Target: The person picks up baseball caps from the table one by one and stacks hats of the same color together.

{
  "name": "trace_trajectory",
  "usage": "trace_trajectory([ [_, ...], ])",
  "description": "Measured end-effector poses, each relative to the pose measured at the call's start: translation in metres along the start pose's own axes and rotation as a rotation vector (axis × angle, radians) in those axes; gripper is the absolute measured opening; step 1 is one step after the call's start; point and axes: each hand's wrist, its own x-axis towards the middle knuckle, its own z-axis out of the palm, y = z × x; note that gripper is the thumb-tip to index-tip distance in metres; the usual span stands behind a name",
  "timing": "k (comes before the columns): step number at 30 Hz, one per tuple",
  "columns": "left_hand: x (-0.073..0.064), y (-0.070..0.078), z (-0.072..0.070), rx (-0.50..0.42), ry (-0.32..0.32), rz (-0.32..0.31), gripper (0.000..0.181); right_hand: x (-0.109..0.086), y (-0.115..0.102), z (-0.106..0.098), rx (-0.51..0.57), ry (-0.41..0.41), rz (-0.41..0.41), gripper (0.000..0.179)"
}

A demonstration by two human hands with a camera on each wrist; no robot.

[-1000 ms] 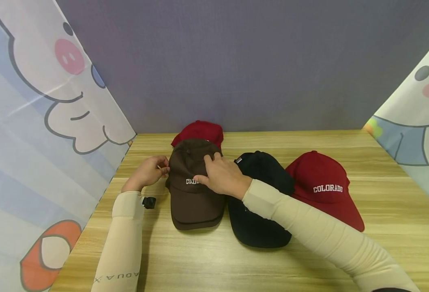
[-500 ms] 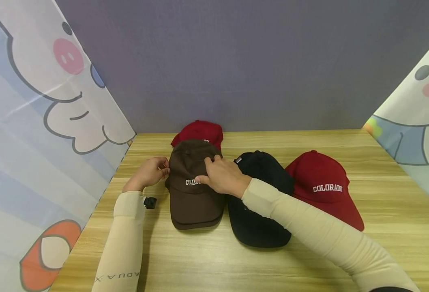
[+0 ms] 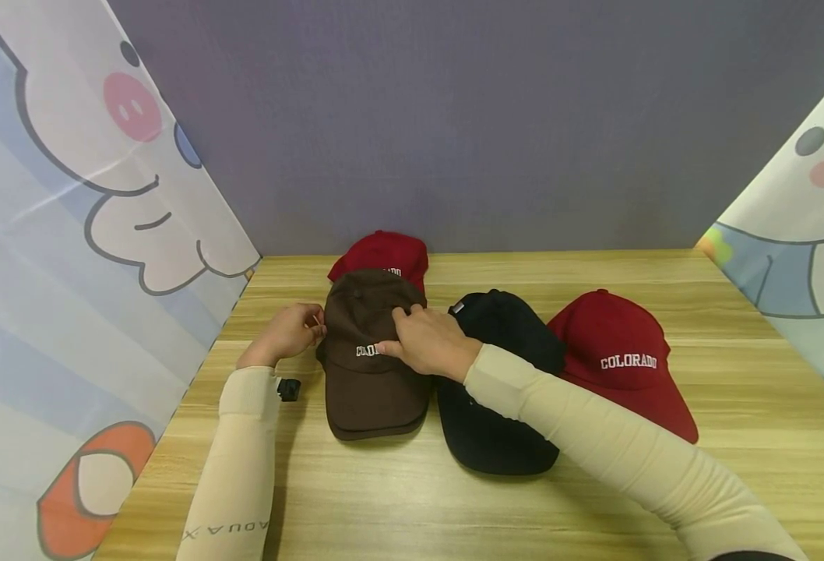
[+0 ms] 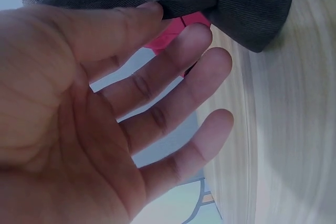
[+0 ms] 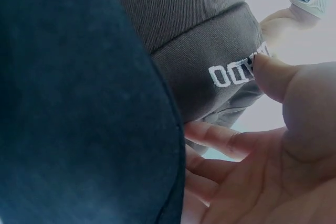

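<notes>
A brown baseball cap (image 3: 377,397) with white lettering lies at the left middle of the table, brim toward me. A second brown brim edge shows just beneath its brim. My left hand (image 3: 287,335) pinches the cap's left edge between thumb and index finger; the other fingers (image 4: 194,87) are spread loosely in the left wrist view. From the right, my right hand (image 3: 429,340) grips the crown, its thumb over the lettering and its fingers at the side. In the right wrist view a black cap (image 5: 89,103) blocks part of the brown cap.
Behind the brown cap is a red cap (image 3: 384,251), partly covered. The black cap (image 3: 503,444) lies under my right forearm, overlapping another red cap (image 3: 615,335) lettered COLORADO. A grey panel (image 3: 482,125) closes the table's back; cartoon-printed sheets (image 3: 68,234) flank it.
The brown cap's crown has sunk slightly toward me, and a little more lettering on the red cap behind shows. Both hands keep their places on the cap with only tiny shifts.
</notes>
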Motion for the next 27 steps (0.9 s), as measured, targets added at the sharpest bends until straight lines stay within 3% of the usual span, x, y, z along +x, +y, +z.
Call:
trace_trajectory([
  [2,0.0,0.0,0.0,-0.02,0.008,-0.003,0.006,0.0,0.0,0.0,0.005,-0.002,0.004,0.071],
  [6,0.001,0.002,-0.002,-0.136,0.05,0.007,0.03,0.0,0.001,0.0,0.007,-0.009,0.008,0.072],
  [9,0.002,0.006,-0.004,-0.208,0.09,0.036,0.039,0.0,0.001,0.0,-0.002,-0.011,0.005,0.072],
  [16,0.001,0.017,-0.007,-0.252,0.148,0.064,0.056,0.001,0.001,0.0,-0.025,-0.015,-0.002,0.072],
  [27,-0.003,0.028,-0.011,-0.205,0.048,0.051,0.091,-0.001,-0.002,0.0,-0.048,-0.045,-0.009,0.074],
])
